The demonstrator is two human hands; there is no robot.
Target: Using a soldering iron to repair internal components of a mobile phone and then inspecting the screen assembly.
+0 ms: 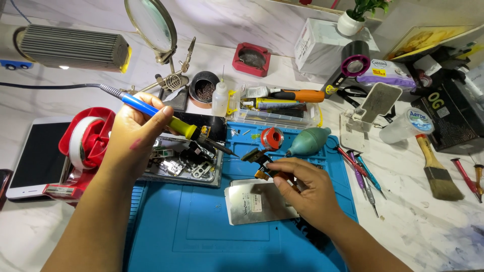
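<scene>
On the blue repair mat (201, 231), nearest the camera, a flat silvery phone battery (257, 202) lies just left of the right hand (307, 189). That hand rests at the mat's right half, its fingertips pressed together around a small phone part with an orange flex strip (262, 163), held up a little above the mat's upper middle. The left hand (133, 138) hovers over the mat's upper left corner, fingers wrapped tight around a soldering iron (161, 115) with a blue and yellow handle. The iron's long axis runs from upper left down to lower right, its dark tip (227, 149) pointing straight at the pinched part and stopping just short of it; the part lies to the right of the tip, so the left hand carries the tool while the right hand already has the workpiece.

Under the left hand, at the mat's upper left edge, sits an opened phone body (184, 166) with loose metal shields. Left of the mat stand a red tape dispenser (85, 146) and a white phone (38, 156). At the mat's top edge are a red solder spool (273, 137) and a green rubber air blower (308, 141); right of the mat lie screwdrivers (363, 176) and a paint brush (437, 168). Beyond the mat's top edge stand a clear parts box (280, 108), a small dropper bottle (220, 98), a magnifying glass on a helping-hands stand (154, 25) and a red ashtray (251, 59).
</scene>
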